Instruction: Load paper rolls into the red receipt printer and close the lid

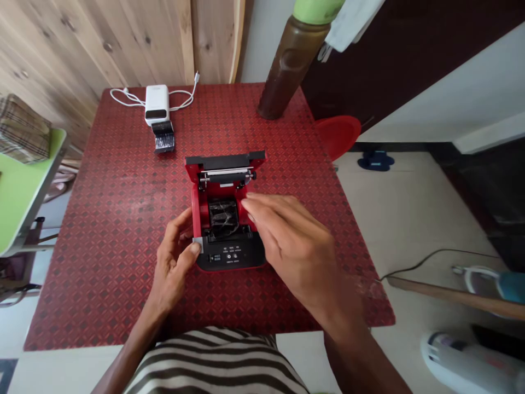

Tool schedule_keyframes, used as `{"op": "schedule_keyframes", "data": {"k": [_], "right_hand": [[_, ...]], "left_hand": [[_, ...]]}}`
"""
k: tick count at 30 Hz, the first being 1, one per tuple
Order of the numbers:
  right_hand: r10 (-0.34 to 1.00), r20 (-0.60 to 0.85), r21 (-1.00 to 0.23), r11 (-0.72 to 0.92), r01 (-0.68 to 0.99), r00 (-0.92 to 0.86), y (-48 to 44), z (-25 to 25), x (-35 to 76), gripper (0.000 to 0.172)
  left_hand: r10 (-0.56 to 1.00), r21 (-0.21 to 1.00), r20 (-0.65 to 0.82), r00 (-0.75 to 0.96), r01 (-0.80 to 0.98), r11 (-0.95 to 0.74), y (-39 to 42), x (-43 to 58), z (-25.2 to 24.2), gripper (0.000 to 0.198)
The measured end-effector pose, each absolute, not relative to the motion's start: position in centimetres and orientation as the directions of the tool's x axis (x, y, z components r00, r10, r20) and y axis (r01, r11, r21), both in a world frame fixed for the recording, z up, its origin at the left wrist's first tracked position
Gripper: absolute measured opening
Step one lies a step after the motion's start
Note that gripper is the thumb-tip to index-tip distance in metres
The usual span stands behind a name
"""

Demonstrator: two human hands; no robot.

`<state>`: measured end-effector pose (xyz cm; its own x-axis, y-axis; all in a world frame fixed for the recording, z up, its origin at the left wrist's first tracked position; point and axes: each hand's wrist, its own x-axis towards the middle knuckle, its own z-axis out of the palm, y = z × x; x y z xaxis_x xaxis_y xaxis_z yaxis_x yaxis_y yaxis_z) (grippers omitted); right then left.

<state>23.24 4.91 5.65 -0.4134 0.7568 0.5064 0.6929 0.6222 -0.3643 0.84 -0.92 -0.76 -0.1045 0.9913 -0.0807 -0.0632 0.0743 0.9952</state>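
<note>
A small red and black printer (229, 253), likely a thermal one, sits on the table with its lid (225, 163) raised, showing a roller along the lid's edge. Inside its bay lies a black piece wrapped in shiny, crinkled film (223, 216). My left hand (174, 257) grips the printer's left side, thumb on the grey front-left corner and fingers along the outer wall. Over the right wall is my right hand (293, 235), its fingers drawn together with the tips at the bay's right edge. Whatever they may pinch is hidden.
On the red patterned table (123, 235), a white power bank (157, 104) with a cable stands at the back left, a shiny black piece (164, 138) before it. A tall brown bottle (287, 60) with a green lid stands at the back right. A red stool (338, 134) is beyond the right edge.
</note>
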Motion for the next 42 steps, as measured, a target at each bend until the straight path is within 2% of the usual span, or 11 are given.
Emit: {"op": "schedule_keyframes", "data": {"k": [3,6,8,10,13,18,23,35,39,42], "right_hand": [[0.760,0.254,-0.316,0.650,0.691,-0.599,7.5,6.1,21.0,0.028],[0.748,-0.027,-0.294,0.628,0.720,-0.664,9.2,6.6,18.8,0.022],[0.744,-0.132,-0.269,0.609,0.746,-0.655,9.9,6.9,17.7,0.024],[0.744,-0.178,-0.229,0.605,0.762,-0.644,10.3,7.1,17.0,0.029],[0.750,-0.172,-0.163,0.618,0.769,-0.639,10.7,6.8,16.4,0.036],[0.769,-0.103,-0.131,0.618,0.775,-0.631,10.9,6.1,16.0,0.036],[0.786,-0.149,-0.099,0.591,0.800,-0.599,10.6,6.6,16.1,0.037],[0.783,-0.090,-0.081,0.610,0.788,-0.616,9.6,7.6,16.6,0.024],[0.797,0.032,-0.101,0.603,0.791,-0.603,8.7,7.3,17.4,0.020],[0.801,0.201,-0.216,0.598,0.772,-0.564,8.1,7.4,19.1,0.016]], "left_hand": [[0.995,0.998,-0.028,-0.096,-0.053,0.023,-0.8,0.9,-1.2,0.057],[0.995,0.999,-0.013,-0.098,-0.034,0.010,-0.7,0.8,-1.5,0.057],[0.995,1.000,-0.019,-0.097,-0.017,0.017,-0.8,0.6,-1.6,0.058],[0.996,1.000,-0.023,-0.089,-0.017,0.021,-0.8,0.5,-1.7,0.059],[0.996,0.999,-0.040,-0.080,-0.028,0.038,-0.9,0.4,-1.8,0.060],[0.995,0.998,-0.060,-0.074,-0.033,0.058,-1.0,0.4,-1.7,0.062],[0.995,0.997,-0.069,-0.068,-0.040,0.066,-1.0,0.4,-1.5,0.061],[0.996,0.999,-0.036,-0.082,-0.016,0.035,-0.7,0.5,-1.4,0.058],[0.996,0.999,-0.043,-0.083,-0.025,0.041,-0.8,0.5,-1.4,0.057],[0.995,0.997,-0.063,-0.077,-0.039,0.060,-0.8,0.4,-1.4,0.058]]}}
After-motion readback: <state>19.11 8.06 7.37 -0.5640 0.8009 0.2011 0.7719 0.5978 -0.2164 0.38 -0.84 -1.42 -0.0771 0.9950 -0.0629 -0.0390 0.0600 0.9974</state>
